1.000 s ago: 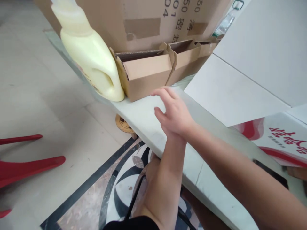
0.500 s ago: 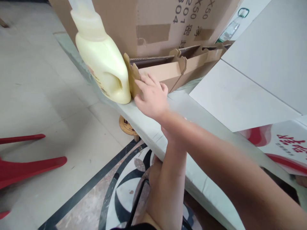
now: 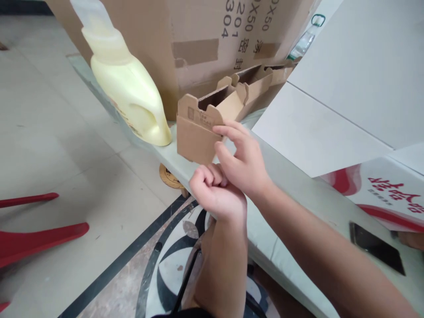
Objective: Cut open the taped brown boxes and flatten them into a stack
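Note:
My left hand (image 3: 220, 192) is curled into a fist, and the inside of its fingers is hidden. It is close below the near end of an open-topped brown cardboard carton (image 3: 198, 139). Just above and right of the fist, my right hand (image 3: 245, 161) has thumb and forefinger apart. Its fingertips are at the carton's right corner; whether they touch it I cannot tell. The carton stands upright, with notched flaps and small print on its end. Left of it, a pale yellow handled bottle (image 3: 129, 95) stands apart from the carton.
Behind rises a large printed cardboard box (image 3: 195, 26). More open cartons (image 3: 261, 81) run back beside white panels (image 3: 331, 88). A clear bottle (image 3: 304, 42) stands behind. On the pale table (image 3: 298, 194) lies a black phone (image 3: 377, 247). A wooden stool (image 3: 170, 176) and red legs (image 3: 46, 238) are below.
The near carton end has turned and come towards me, away from the yellow bottle. My right hand has drawn back rightwards. My left hand, mostly hidden before, now shows as a fist.

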A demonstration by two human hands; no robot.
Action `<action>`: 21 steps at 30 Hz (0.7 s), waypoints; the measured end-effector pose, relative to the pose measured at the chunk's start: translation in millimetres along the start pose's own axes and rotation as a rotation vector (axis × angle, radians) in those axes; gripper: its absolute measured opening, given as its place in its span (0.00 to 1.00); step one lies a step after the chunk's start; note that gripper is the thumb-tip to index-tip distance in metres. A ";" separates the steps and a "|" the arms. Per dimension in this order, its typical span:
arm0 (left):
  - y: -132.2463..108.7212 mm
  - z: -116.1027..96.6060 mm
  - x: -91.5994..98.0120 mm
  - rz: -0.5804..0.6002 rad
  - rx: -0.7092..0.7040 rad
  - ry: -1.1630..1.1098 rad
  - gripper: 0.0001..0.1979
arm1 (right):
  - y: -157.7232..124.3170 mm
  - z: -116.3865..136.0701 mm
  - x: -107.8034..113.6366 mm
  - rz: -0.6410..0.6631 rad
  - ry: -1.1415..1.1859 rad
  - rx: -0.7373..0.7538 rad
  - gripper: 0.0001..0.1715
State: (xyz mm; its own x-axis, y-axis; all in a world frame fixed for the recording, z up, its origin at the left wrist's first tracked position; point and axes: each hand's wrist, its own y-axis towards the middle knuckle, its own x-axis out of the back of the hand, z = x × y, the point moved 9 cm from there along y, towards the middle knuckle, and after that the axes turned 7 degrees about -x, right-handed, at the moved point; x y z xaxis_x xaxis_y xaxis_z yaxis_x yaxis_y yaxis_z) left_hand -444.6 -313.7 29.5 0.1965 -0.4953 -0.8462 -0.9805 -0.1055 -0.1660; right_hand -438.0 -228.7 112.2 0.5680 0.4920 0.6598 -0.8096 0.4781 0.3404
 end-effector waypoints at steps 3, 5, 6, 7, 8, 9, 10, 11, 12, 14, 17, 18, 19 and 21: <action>-17.5 -54.4 -18.1 0.068 -0.250 -0.028 0.24 | -15.9 -22.1 34.0 -0.144 0.071 0.017 0.15; -25.8 -74.8 -26.9 0.132 -0.303 0.002 0.23 | -28.9 -44.7 58.2 -0.242 0.102 -0.009 0.12; -28.2 -81.0 -29.5 0.152 -0.315 0.017 0.23 | -37.2 -57.7 71.2 -0.290 0.114 -0.032 0.10; -29.4 -84.6 -31.0 0.164 -0.320 0.030 0.23 | -46.8 -70.8 84.3 -0.330 0.126 -0.052 0.09; -29.8 -85.8 -32.1 0.170 -0.321 0.039 0.23 | -58.1 -83.6 97.7 -0.363 0.140 -0.071 0.08; -29.6 -84.2 -33.4 0.177 -0.313 0.044 0.23 | -71.5 -94.2 111.9 -0.396 0.158 -0.067 0.06; -29.2 -79.8 -35.2 0.186 -0.295 0.049 0.23 | -87.4 -102.7 127.7 -0.438 0.176 -0.046 0.06; -28.8 -73.2 -37.5 0.198 -0.272 0.052 0.23 | -104.4 -110.3 142.3 -0.463 0.185 -0.032 0.06; -28.9 -64.5 -40.2 0.214 -0.242 0.060 0.23 | -123.0 -117.1 157.4 -0.492 0.194 -0.020 0.05; -31.4 -40.6 -46.4 0.262 -0.151 0.089 0.22 | -162.2 -130.8 186.3 -0.550 0.205 -0.038 0.05; -42.3 4.2 -52.7 0.347 0.003 0.152 0.22 | -215.7 -151.4 220.3 -0.608 0.150 -0.128 0.06; -47.7 20.0 -54.0 0.384 0.044 0.181 0.22 | -232.4 -159.0 232.3 -0.665 0.142 -0.151 0.06; -53.5 35.0 -54.9 0.425 0.070 0.221 0.21 | -247.8 -168.7 243.9 -0.732 0.133 -0.188 0.07; -67.1 64.5 -56.4 0.530 0.102 0.336 0.20 | -271.6 -189.1 264.0 -0.852 0.124 -0.243 0.12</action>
State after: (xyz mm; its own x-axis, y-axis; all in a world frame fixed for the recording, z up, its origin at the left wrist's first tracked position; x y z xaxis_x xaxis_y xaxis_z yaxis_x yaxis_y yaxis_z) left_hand -390.3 -223.0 55.7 -0.3401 -0.7030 -0.6246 -0.9378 0.3027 0.1700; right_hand -40.2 -91.1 67.2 0.9856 -0.0326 0.1661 -0.0596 0.8513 0.5213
